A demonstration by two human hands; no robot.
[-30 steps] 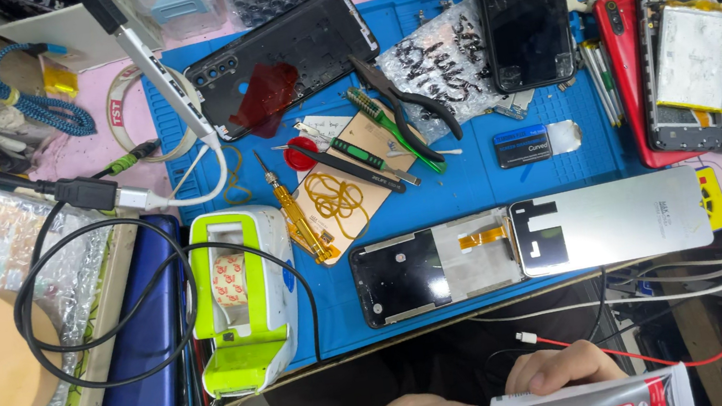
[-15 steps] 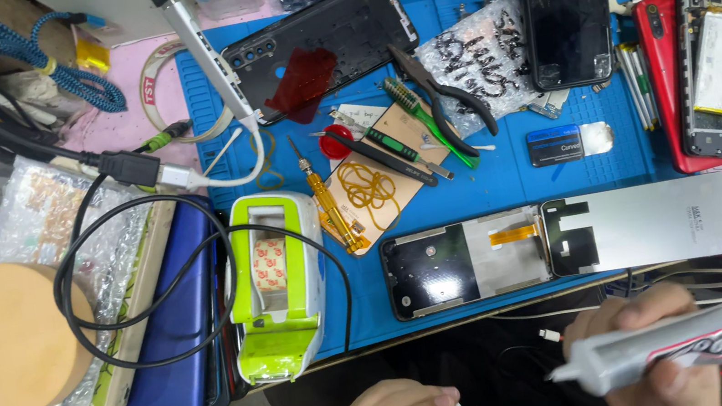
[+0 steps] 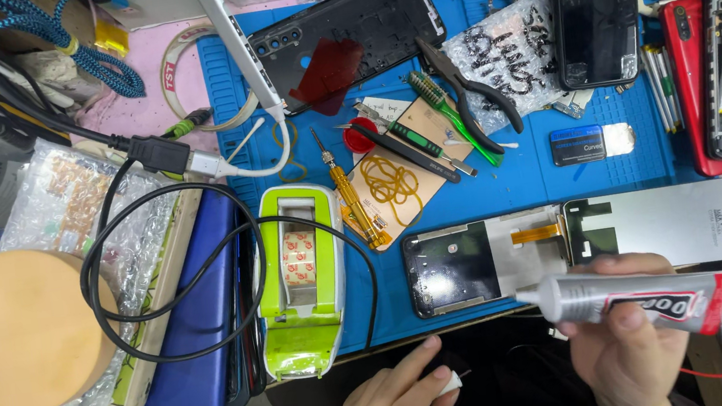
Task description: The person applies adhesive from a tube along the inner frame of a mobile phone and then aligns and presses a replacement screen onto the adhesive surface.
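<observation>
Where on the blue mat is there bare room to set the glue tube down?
One bare strip of the blue mat lies between the small blue box and the opened phone screen assembly. Another lies right of the green tape dispenser, crossed by a black cable. The mat's top and middle are crowded with pliers, screwdrivers and phone parts.

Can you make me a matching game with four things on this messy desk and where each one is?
Things:
1. white squeeze tube of glue
2. lime-green plastic tape dispenser
3. round tan wooden block
4. small white cap

Places:
A. far left, on bubble wrap
B. in the right hand
C. at the left edge of the blue mat
D. pinched in the left hand

Pairs: 1-B, 2-C, 3-A, 4-D
</observation>
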